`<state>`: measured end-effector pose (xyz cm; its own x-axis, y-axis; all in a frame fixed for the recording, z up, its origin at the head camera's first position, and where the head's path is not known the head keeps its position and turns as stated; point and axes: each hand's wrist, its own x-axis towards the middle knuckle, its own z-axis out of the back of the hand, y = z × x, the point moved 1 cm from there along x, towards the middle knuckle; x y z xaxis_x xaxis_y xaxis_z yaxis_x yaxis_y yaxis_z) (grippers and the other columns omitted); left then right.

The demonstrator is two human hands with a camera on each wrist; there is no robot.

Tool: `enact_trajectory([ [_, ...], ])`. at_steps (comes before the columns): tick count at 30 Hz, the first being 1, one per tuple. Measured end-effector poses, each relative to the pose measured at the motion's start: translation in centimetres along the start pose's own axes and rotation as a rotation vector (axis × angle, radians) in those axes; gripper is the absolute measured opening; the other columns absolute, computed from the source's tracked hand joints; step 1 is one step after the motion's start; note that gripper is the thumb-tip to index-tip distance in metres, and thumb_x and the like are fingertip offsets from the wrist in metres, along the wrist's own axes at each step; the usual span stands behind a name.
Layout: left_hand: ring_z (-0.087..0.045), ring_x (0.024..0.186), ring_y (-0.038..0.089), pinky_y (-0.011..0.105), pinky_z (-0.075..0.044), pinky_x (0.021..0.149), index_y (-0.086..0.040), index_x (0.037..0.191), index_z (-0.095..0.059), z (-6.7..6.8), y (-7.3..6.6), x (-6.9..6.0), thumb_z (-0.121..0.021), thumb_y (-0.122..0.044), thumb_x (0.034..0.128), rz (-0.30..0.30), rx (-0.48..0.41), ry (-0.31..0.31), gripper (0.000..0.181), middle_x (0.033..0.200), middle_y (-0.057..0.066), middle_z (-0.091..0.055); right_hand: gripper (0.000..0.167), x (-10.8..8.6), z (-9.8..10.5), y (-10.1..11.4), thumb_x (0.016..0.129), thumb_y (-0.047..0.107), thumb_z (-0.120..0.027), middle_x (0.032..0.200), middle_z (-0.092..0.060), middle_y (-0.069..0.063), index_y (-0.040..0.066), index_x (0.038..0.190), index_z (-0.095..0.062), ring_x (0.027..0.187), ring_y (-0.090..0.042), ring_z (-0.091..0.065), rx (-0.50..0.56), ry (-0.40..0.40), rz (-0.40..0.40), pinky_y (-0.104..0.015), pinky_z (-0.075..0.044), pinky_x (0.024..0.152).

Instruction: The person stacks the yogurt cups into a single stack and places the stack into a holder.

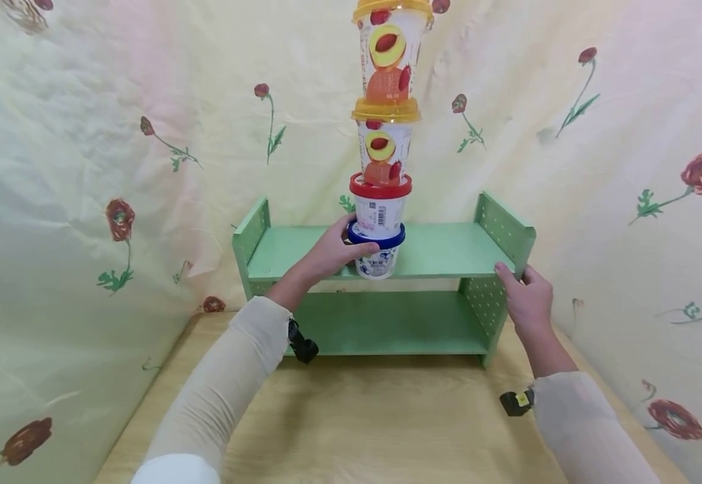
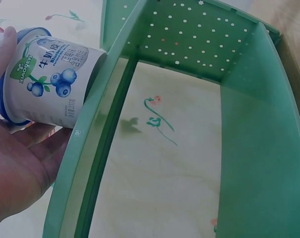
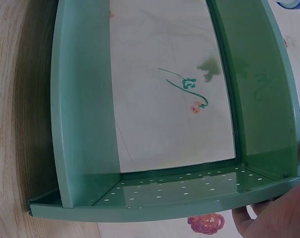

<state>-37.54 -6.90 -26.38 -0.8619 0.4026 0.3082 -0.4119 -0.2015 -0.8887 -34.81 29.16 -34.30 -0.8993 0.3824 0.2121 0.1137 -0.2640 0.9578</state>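
A stack of tubs stands upright at the front of the green shelf's upper board. At its bottom is a white blueberry yogurt tub point(image 1: 378, 261) with a blue lid. My left hand point(image 1: 337, 250) grips this tub near its lid, thumb in front. In the left wrist view the blueberry print point(image 2: 53, 82) faces out, and the base meets the board's front edge; whether it bears on it I cannot tell. Above sit a red-lidded tub point(image 1: 380, 208) and two yellow-lidded peach cups point(image 1: 381, 151). My right hand point(image 1: 529, 296) grips the right side panel point(image 1: 504, 232) of the shelf.
The two-tier green shelf point(image 1: 442, 252) stands on a wooden table point(image 1: 387, 417) against a flower-printed cloth point(image 1: 308, 154). Its lower board point(image 1: 387, 323) lies below the stack. Perforated side panels rise above the upper board at both ends.
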Motion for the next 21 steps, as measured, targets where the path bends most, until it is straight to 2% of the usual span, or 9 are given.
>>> enact_trajectory([
  [8, -0.049, 0.132, 0.023, 0.048, -0.045, 0.107, -0.02, 0.159, -0.027, 0.12, 0.1, 0.22, -0.077, -0.04, 0.0891, 0.037, 0.036, -0.036, 0.088, 0.149, 0.005, -0.048, 0.074, 0.02, -0.03, -0.02, 0.096, 0.051, -0.062, 0.156, -0.041, -0.015, 0.004, 0.15, -0.046, 0.142, -0.031, -0.04, 0.016, -0.01, 0.008, -0.047, -0.036, 0.115],
  [21, -0.046, 0.135, 0.023, 0.049, -0.043, 0.109, -0.021, 0.159, -0.027, 0.2, 0.31, 0.84, -0.076, -0.047, 0.0879, 0.063, 0.081, -0.087, 0.09, 0.151, 0.003, -0.045, 0.071, 0.11, -0.13, -0.05, 0.095, 0.05, -0.064, 0.152, -0.047, -0.015, 0.003, 0.147, -0.05, 0.138, -0.026, -0.045, 0.025, -0.033, 0.02, -0.042, -0.038, 0.114],
])
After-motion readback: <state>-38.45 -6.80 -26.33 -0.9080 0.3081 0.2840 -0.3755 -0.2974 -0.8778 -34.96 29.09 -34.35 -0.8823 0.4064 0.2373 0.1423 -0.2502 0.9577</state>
